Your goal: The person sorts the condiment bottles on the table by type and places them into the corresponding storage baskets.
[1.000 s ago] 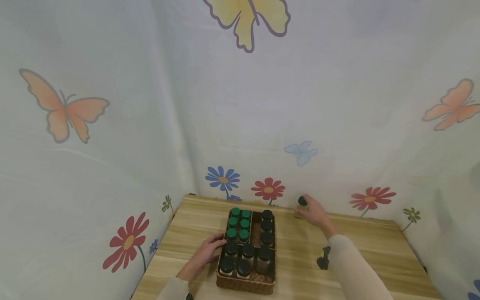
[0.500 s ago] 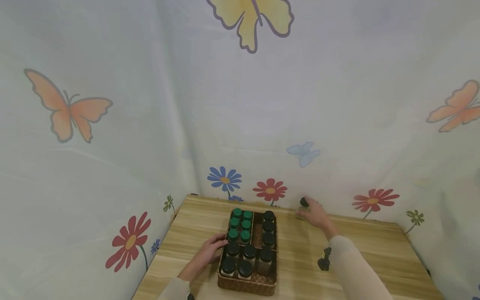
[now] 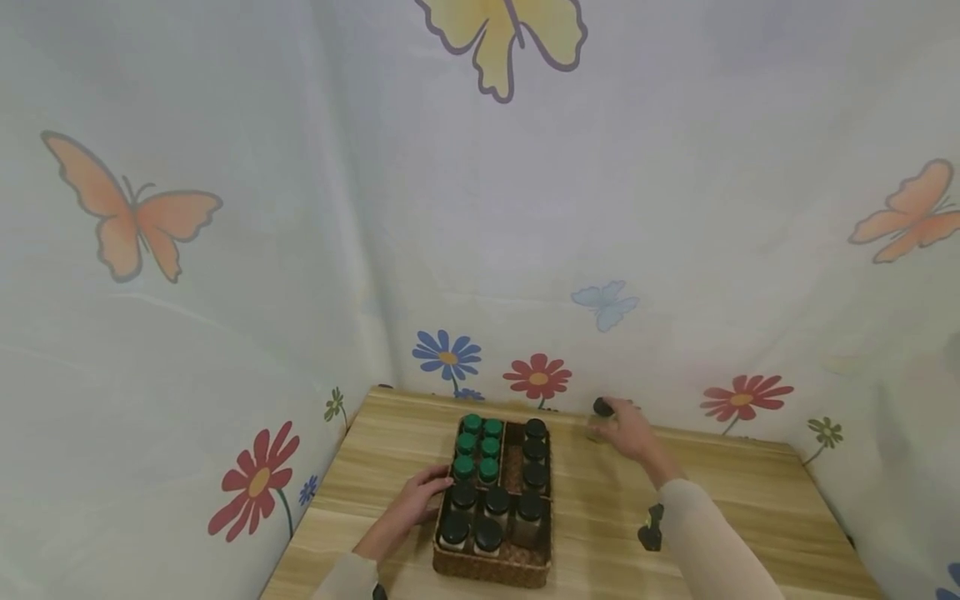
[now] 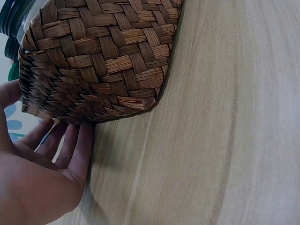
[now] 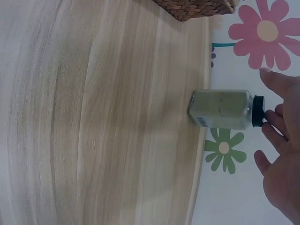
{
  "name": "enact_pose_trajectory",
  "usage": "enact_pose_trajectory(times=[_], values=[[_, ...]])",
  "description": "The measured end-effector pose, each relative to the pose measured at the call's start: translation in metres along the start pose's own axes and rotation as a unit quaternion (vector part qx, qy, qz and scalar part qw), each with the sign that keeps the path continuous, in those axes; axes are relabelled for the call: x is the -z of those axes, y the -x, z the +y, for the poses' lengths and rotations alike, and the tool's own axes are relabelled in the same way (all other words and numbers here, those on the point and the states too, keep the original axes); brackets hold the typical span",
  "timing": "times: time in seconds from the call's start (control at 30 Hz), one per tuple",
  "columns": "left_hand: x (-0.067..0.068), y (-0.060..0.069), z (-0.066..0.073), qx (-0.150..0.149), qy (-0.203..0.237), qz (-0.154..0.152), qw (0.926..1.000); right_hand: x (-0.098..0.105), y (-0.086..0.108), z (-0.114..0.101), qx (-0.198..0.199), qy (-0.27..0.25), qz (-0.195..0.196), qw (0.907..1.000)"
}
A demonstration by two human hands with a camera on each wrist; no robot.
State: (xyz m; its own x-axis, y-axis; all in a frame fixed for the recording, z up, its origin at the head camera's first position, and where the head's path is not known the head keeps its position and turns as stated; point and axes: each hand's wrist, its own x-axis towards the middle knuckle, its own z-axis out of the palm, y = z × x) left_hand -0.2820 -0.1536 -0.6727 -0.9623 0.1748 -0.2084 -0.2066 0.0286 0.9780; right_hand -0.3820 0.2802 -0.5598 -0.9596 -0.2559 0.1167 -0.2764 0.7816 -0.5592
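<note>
In the head view, a woven brown basket [image 3: 491,568] stands on the wooden table, with green-lidded jars [image 3: 489,447] and black-lidded jars [image 3: 455,527] in its compartments. My left hand [image 3: 412,500] rests against the basket's left side; in the left wrist view its extended fingers [image 4: 80,150] touch the woven wall. A clear square jar [image 5: 220,108] of pale greenish contents stands upright near the table's back edge. My right hand [image 5: 288,140] is at its black lid [image 5: 258,111], fingertips touching or very near it, thumb apart from the jar.
A curtain [image 3: 480,208] printed with butterflies and flowers hangs behind and beside the table [image 3: 600,525]. The lone jar stands close to it. The basket's right back compartment has a gap beside its row of black-lidded jars [image 3: 536,451].
The lone jar's black lid sits slightly lower and further left in the head view, and my right hand has shifted a little at it. My left hand stays at the basket's side.
</note>
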Motion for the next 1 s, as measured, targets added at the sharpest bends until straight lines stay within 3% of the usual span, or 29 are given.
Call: enact_pose_trajectory(times=[0.2, 0.53, 0.83, 1.0], values=[[0.001, -0.001, 0.001, -0.003, 0.003, 0.003, 1.0, -0.001, 0.001, 0.001, 0.026, 0.002, 0.05, 0.9984], [-0.005, 0.001, -0.006, 0.001, 0.006, -0.006, 1.0, -0.011, 0.014, 0.0, -0.024, -0.024, -0.008, 0.9994], [-0.003, 0.001, 0.0, -0.001, 0.012, 0.002, 0.9999, -0.018, 0.011, 0.012, 0.019, -0.02, 0.038, 0.9989], [-0.002, 0.002, 0.003, -0.002, 0.006, 0.005, 1.0, -0.018, 0.009, 0.015, 0.022, -0.04, 0.036, 0.9983]])
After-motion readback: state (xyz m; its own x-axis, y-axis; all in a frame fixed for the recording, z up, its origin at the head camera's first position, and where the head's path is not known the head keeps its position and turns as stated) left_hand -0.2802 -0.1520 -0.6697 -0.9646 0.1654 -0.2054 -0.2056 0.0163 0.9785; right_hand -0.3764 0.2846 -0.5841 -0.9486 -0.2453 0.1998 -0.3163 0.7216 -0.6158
